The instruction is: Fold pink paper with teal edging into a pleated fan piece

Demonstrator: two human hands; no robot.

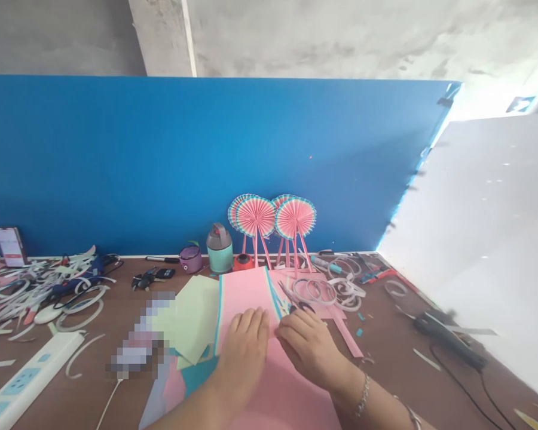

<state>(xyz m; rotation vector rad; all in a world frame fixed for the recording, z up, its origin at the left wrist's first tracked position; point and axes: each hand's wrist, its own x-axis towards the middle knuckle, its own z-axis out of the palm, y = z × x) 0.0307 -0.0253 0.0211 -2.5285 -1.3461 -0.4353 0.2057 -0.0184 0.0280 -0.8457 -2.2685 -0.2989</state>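
While the left hand (244, 343) lies flat on the pink paper (244, 292), fingers stretched out close together, the right hand (309, 346) rests just beside it with fingers curled at the paper's right side; whether they pinch an edge or merely press, I cannot tell, as the fingertips are not clear. If the two hands bear down unevenly, the paper might slide askew or take a crooked crease, and the scissors (290, 295) (lying just beyond the right knuckles) could snag it or be knocked. The paper sits straight ahead of the person, on the brown table (385, 370): smooth, light pink, its left border blue with a thin pale band inside. More pink paper (291, 403) spreads between the forearms, though whether both are one sheet is unclear. Leftward lie pale green sheets (197, 310); rightward, curled white strips (350, 298); behind, before a blue partition (161, 167), stand pleated pink fans (256, 217).
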